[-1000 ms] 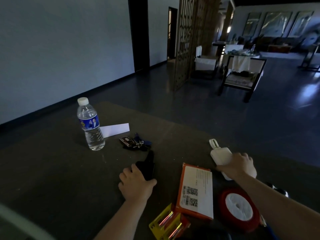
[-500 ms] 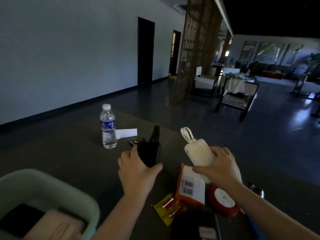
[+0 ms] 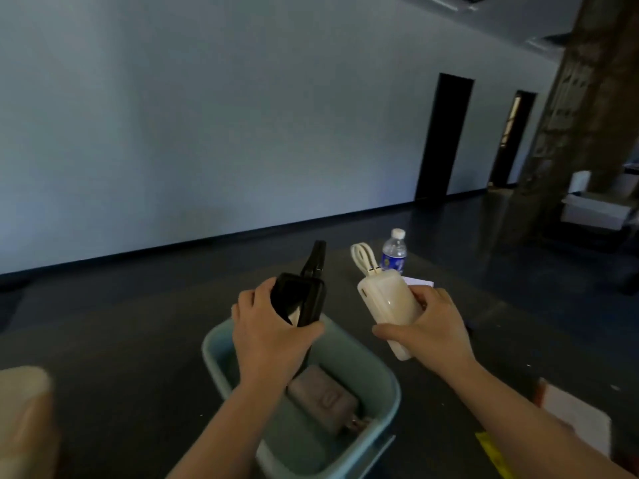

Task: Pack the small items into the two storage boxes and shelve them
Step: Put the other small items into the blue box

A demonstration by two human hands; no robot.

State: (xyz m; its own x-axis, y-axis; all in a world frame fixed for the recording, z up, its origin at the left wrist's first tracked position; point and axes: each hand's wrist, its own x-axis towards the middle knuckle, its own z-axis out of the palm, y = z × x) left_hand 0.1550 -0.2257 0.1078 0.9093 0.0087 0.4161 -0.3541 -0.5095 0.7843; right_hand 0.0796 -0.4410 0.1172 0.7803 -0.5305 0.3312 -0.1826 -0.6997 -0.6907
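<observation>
My left hand grips a black power bank with a strap sticking up, held above a light blue storage box. My right hand holds a white power bank with a looped cable, just right of the box's far rim. Inside the box lies a grey-pink pouch. A second, pale box shows blurred at the lower left edge.
A water bottle and a white paper slip stand farther back on the dark table. An orange-edged white box and a yellow pack lie at the lower right. Beyond the table are dark floor, a wall and doorways.
Both hands lifted their power banks off the table and carried them left; the view swung left, so the blue box is now under my left hand.
</observation>
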